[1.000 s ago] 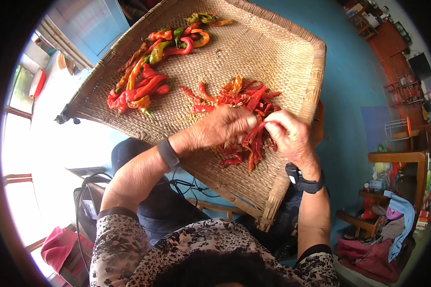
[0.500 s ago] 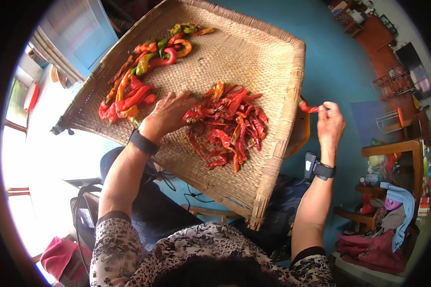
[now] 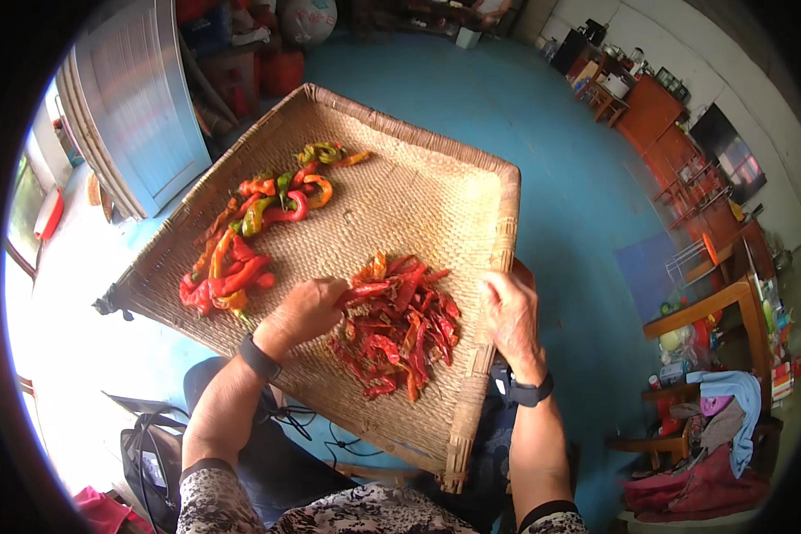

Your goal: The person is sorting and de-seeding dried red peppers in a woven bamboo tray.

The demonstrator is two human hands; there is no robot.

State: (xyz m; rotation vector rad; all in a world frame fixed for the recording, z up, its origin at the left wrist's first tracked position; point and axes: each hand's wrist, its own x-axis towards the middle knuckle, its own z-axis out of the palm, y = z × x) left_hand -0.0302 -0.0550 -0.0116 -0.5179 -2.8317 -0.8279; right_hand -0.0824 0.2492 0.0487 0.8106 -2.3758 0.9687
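A woven basket tray [image 3: 418,205] with a bound rim spreads out before me. My left hand [image 3: 307,311] reaches over it, fingers closed on the end of a red chili pepper [image 3: 368,291]. Right beside that lies a pile of wrinkled, dried-looking red chili peppers [image 3: 411,334]. Fresher, plumper peppers [image 3: 240,271], red, orange and green, run along the tray's left side. At the right rim, my right hand [image 3: 512,316] is closed, overlapping the edge; its fingertips are partly hidden, so what they grip does not show.
Below the tray are my legs and some black cables [image 3: 298,423]. A black bag [image 3: 151,463] stands at lower left. To the right, a wooden chair [image 3: 748,329] stands near heaped clothes [image 3: 699,481]. A pale door panel [image 3: 142,116] is at upper left, above blue floor [image 3: 400,80].
My right hand has come left to the tray's rim; the red pepper it held outside is no longer visible. My left hand now holds a pepper. The view has tilted up.
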